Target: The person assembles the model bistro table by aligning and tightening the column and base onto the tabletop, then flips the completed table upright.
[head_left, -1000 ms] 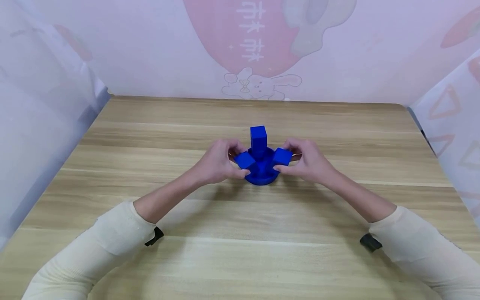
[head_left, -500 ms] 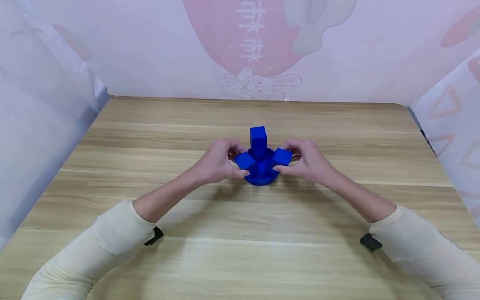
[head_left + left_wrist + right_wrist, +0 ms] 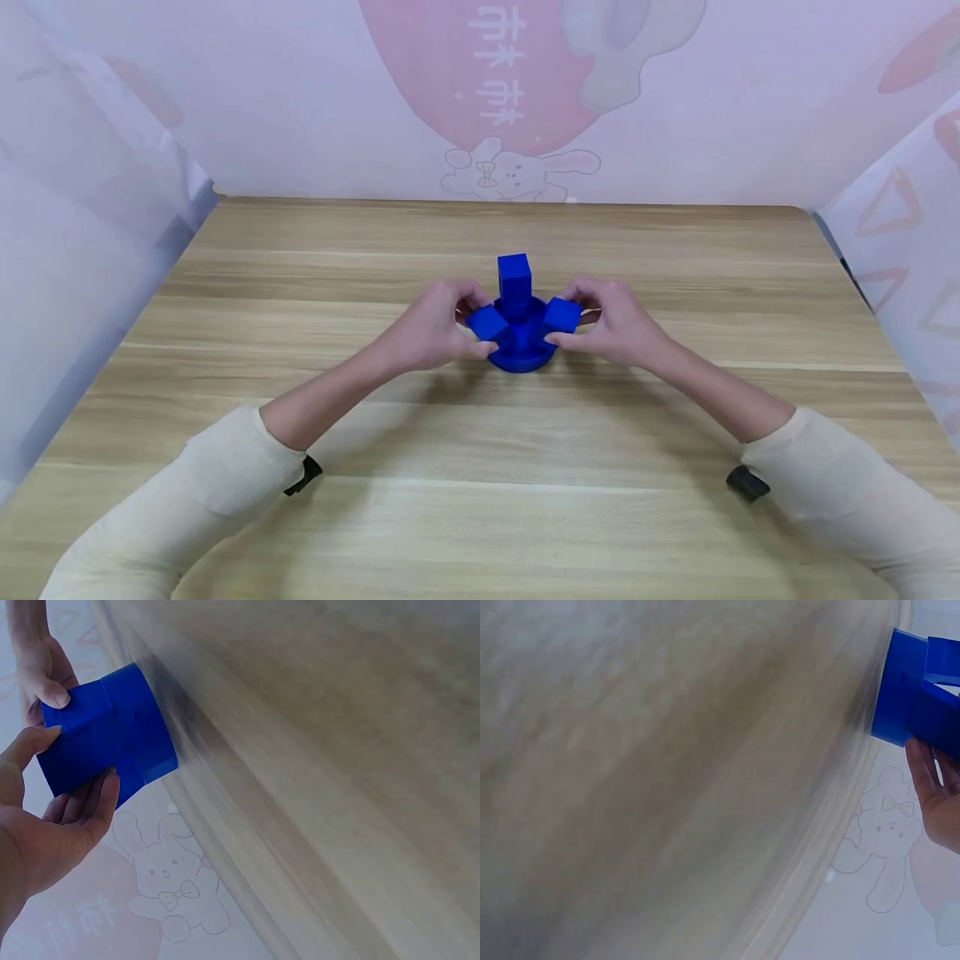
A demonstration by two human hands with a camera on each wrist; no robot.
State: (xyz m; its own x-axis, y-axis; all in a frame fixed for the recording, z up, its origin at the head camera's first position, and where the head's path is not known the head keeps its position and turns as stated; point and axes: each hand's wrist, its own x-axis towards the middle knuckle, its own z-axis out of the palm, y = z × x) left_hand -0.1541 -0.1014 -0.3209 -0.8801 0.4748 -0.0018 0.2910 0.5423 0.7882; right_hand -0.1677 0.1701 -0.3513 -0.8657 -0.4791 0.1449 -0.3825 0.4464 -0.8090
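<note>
A blue round base (image 3: 522, 363) stands on the wooden table in the middle of the head view. Three square blue posts rise from it: a left post (image 3: 487, 322), a right post (image 3: 562, 315) and a rear post (image 3: 514, 280). My left hand (image 3: 437, 330) pinches the left post between thumb and fingers. On the opposite side, my right hand (image 3: 618, 325) holds the right post the same way. The rear post is untouched. In the left wrist view both hands flank the blue piece (image 3: 142, 724). The right wrist view cuts off most of the right hand (image 3: 943, 814).
The wood-grain table (image 3: 495, 500) extends all round the blue piece. Behind it rises a pale wall sheet (image 3: 300, 100) with rabbit and strawberry drawings. Similar sheets hang at the left and right sides. Dark wrist-worn devices (image 3: 747, 482) show beneath the cream sleeves (image 3: 840, 467).
Both hands keep their hold on the posts, and the blue piece stays in place on the table. The head view shifts only very slightly.
</note>
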